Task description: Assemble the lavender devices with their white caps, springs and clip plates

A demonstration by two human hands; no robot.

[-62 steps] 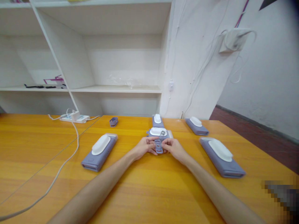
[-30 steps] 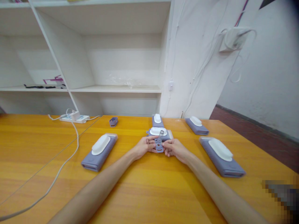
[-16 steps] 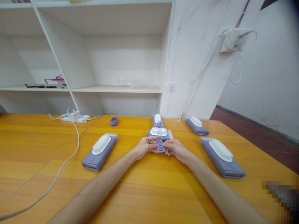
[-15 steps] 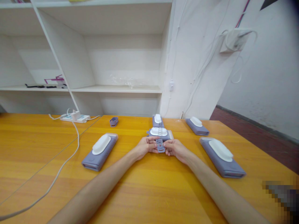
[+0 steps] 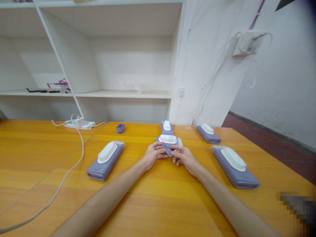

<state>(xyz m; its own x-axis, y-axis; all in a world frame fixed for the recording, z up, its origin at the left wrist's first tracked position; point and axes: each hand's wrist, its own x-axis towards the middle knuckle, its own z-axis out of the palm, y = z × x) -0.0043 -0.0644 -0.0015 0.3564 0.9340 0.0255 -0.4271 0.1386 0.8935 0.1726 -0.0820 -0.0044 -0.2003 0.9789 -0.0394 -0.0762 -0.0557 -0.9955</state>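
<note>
In the middle of the table, a small flat purple-grey plastic piece [image 5: 167, 150] with a ring pattern is held between both hands. My left hand [image 5: 153, 154] pinches its left side, fingers closed. From the right, my right hand [image 5: 184, 156] grips its other edge with thumb and fingers. A thin strip of loops [image 5: 170, 138] shows just beyond the piece; whether it is joined to it I cannot tell. Right behind the fingers lies a purple-grey case with a white oval top [image 5: 166, 138], partly hidden by the hands. Another such case [image 5: 167, 127] lies behind that one.
More purple-grey cases with white tops lie at the left [image 5: 105, 163], right [image 5: 235, 168] and back right [image 5: 208, 132]. A small purple-grey holder [image 5: 120, 128] stands at the back. A white power strip [image 5: 80, 123] trails a cable [image 5: 66, 176] along the left. White shelves [image 5: 123, 94] rise behind.
The small plastic piece has turned from upright to slanted between my fingers and moved slightly up and left. The strip of loops stands out less beyond it.
</note>
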